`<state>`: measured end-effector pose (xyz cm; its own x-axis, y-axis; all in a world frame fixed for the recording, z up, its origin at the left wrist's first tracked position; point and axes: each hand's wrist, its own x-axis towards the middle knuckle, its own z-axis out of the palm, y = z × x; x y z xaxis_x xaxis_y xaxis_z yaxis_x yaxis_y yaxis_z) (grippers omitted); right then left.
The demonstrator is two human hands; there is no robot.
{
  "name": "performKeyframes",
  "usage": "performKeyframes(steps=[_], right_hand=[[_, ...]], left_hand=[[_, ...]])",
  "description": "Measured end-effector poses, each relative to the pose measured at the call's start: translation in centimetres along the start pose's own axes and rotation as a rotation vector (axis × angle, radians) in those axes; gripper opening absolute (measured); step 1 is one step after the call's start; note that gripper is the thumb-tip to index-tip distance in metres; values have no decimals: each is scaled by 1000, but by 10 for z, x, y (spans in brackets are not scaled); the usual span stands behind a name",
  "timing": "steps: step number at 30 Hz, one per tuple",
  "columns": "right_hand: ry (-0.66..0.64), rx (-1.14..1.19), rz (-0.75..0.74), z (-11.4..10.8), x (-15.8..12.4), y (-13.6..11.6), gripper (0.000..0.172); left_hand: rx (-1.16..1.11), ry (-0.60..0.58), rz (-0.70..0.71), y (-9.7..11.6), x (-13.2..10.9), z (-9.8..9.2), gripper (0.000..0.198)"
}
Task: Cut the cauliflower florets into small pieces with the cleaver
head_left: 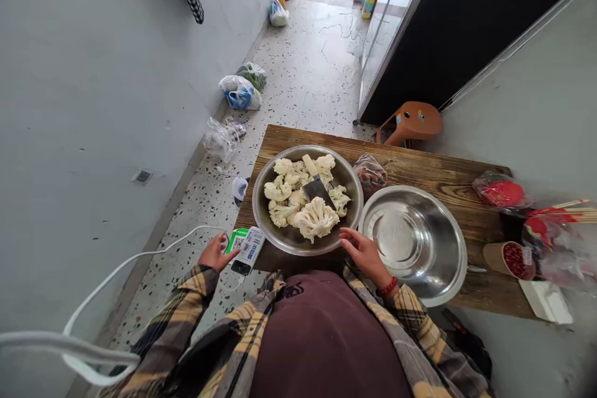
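A metal bowl [262, 222] full of cauliflower pieces stands before me on the wooden table. On top of the pieces lies a cleaver [319, 193] with a dark blade and pale handle. The largest cauliflower piece [317, 219] sits at the near side of the bowl. My left hand [215, 253] is empty, fingers apart, beside a phone [248, 252] and a green QR code card [236, 240] at the table's left edge. My right hand [366, 255] holds nothing; its outstretched fingers are by the bowl's near right rim, and whether they touch it I cannot tell.
A second metal bowl [396, 236], with nothing in it, stands at the right. Behind it is a bagged reddish item [370, 173]. A paper cup [510, 260] of red bits and skewers [564, 211] are far right. An orange stool [413, 119] stands behind the table; a white cable [140, 255] hangs left.
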<state>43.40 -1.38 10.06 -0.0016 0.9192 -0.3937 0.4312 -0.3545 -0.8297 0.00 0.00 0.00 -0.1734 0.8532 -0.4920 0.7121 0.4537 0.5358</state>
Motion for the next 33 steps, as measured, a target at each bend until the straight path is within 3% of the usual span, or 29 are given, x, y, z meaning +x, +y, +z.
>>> performKeyframes(steps=[3,5,7,9,11,16,19,22,24,27,30,33], right_hand=[[-47,282,220,20,11,-5,36],[-66,470,386,33,15,-7,34],[-97,612,495,43,17,-9,33],[-125,698,555,50,18,-10,34],[-126,734,588,55,21,-11,37],[-67,649,557,62,30,-10,42],[13,596,483,65,32,-8,37],[89,510,408,68,31,-4,33],[123,429,335,68,30,-4,33],[138,352,168,62,29,-13,40],[97,309,-36,49,31,-32,44],[114,167,-193,42,35,-52,43]], left_hand=[[139,-72,-60,-15,-33,-17,41],[84,-255,-90,-9,-57,-19,37],[-112,-475,-88,12,-76,-13,35],[-306,-582,27,48,-84,-2,32],[-383,-514,191,92,-79,11,29],[-322,-158,620,192,-31,37,34],[-185,-166,867,224,-5,51,47],[-39,-328,978,231,8,61,50],[2,-363,998,226,11,63,46],[-33,-282,960,212,12,59,33],[-174,-168,808,200,12,53,20],[-342,-97,670,194,7,51,21]])
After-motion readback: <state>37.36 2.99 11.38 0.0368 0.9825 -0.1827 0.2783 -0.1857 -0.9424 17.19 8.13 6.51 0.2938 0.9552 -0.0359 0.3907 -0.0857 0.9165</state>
